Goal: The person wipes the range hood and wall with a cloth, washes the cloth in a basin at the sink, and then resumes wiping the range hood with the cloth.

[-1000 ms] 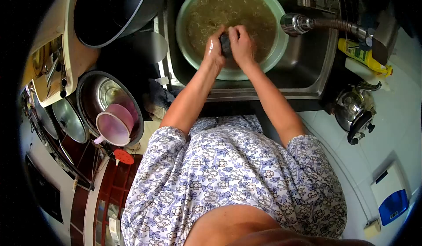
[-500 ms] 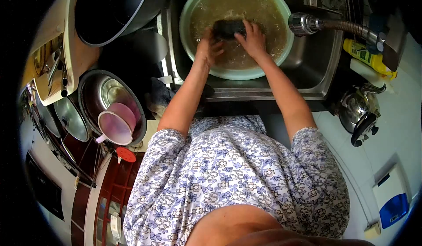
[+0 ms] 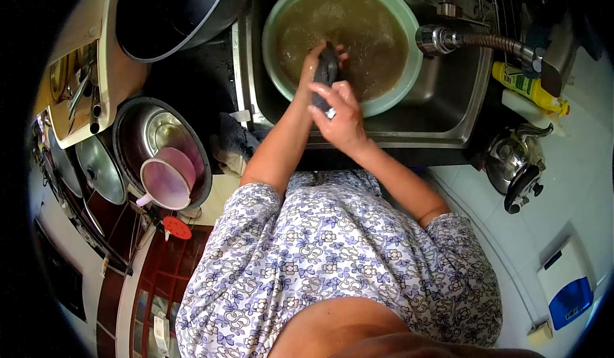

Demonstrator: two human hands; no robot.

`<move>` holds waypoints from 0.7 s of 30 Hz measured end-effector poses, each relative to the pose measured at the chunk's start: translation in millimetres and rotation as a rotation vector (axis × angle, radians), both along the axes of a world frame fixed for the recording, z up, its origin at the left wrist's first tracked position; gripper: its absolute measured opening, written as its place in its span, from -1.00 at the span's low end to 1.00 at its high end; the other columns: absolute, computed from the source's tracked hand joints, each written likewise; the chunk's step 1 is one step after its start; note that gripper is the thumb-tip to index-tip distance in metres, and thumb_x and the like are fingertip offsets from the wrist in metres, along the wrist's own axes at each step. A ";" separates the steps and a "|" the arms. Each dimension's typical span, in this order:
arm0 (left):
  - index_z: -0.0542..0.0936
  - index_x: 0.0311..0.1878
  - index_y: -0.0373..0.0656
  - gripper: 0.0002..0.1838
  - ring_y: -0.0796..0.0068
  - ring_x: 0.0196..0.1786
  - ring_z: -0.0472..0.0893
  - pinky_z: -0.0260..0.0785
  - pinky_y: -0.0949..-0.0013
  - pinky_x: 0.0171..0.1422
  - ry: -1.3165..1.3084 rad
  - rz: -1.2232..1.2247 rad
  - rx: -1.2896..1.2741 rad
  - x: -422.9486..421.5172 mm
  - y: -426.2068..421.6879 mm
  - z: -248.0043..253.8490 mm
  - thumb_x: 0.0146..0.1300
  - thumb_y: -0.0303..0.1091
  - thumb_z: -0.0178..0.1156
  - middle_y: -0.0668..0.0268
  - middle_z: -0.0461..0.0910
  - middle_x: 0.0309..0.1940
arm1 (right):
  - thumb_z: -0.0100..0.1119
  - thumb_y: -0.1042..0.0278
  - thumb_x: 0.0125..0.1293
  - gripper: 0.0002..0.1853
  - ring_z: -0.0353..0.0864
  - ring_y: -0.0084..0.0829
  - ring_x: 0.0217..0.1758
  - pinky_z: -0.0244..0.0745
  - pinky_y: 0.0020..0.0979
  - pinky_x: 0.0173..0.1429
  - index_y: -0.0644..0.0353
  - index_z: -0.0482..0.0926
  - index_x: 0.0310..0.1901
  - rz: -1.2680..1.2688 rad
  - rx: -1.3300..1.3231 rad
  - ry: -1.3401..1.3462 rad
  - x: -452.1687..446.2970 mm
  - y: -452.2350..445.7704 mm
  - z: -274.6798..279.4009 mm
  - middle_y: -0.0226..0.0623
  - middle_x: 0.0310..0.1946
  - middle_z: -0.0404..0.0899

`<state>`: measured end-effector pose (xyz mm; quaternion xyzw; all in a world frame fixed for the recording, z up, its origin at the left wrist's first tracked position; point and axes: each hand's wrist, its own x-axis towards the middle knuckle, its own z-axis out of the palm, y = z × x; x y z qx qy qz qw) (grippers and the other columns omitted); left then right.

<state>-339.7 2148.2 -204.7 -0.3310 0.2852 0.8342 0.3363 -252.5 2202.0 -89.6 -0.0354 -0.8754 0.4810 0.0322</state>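
Observation:
A long dark grey piece, perhaps wet cloth, lies lengthwise between my hands; its kind is not plain. My left hand is closed around its upper part, with fingertips showing on the far side. My right hand grips its lower end, near a small whitish patch. Both hands are over the near left part of a pale green basin, which holds cloudy brown water with some foam. The basin stands in a steel sink.
A flexible faucet reaches over the basin's right rim. To the right are a yellow bottle and a steel kettle. On the left stand a large dark pot, a pink dipper in a metal bowl, and a grey cloth.
The dark piece has come up from the water toward me and turned from crosswise to lengthwise. My right hand has moved down and left onto its lower end.

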 end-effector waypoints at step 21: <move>-0.04 0.34 0.07 -0.32 0.08 0.26 0.18 0.22 -0.09 0.09 0.023 -0.341 -0.273 20.9 -35.5 -60.5 0.25 0.15 -0.15 0.18 0.08 0.28 | 0.16 0.23 0.10 -0.67 0.37 -0.11 0.03 0.22 -0.15 0.08 0.12 0.47 -0.08 -0.029 0.707 -0.378 -31.6 88.2 -175.2 -0.15 -0.12 0.51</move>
